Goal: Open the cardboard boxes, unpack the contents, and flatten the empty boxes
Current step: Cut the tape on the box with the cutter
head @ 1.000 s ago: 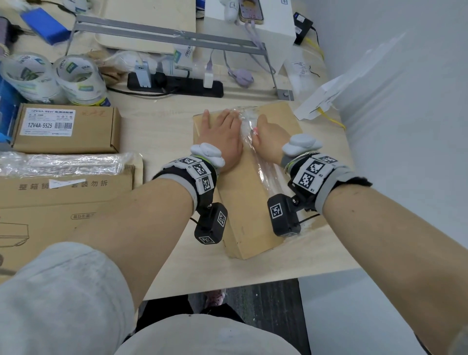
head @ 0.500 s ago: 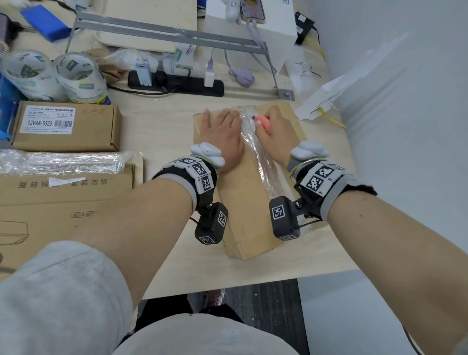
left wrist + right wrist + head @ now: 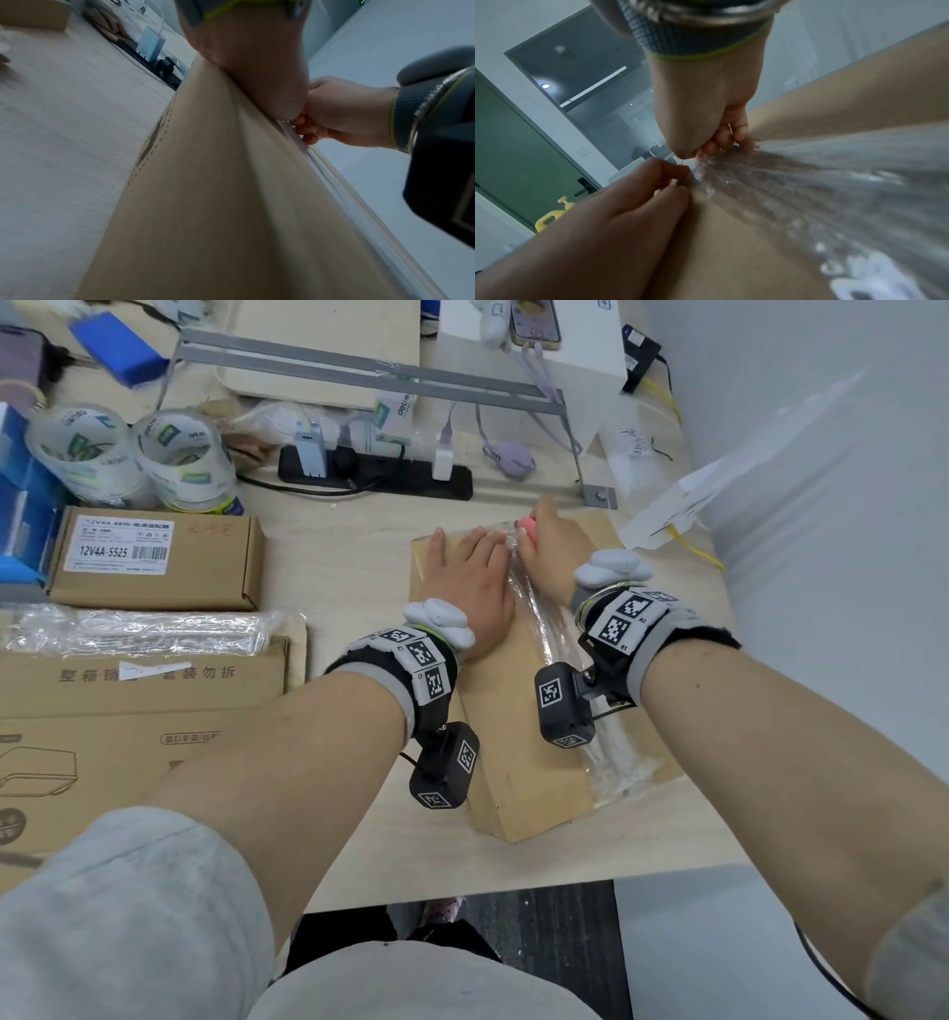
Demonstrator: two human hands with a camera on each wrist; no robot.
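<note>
A long brown cardboard box (image 3: 518,762) lies on the table, sealed down its middle with a strip of clear tape (image 3: 560,649). My left hand (image 3: 470,577) rests flat on the box's left half, fingers straight, pressing it down. My right hand (image 3: 549,552) is at the far end of the tape seam, fingers curled round a small pink tool (image 3: 528,526) held against the tape. In the right wrist view the curled right hand (image 3: 706,113) meets the wrinkled tape (image 3: 808,192) just beyond the left hand's fingertips (image 3: 680,172). The tool's tip is hidden.
A small labelled brown box (image 3: 154,557) and larger cardboard boxes (image 3: 128,711) lie to the left. Behind stand two tape rolls (image 3: 128,454) and a black power strip (image 3: 375,472) with chargers. A white wall and loose paper (image 3: 678,505) are close on the right.
My right hand has slid away from me along the tape seam to the box's far end, and the pink tool has come into sight. The left hand has stayed put.
</note>
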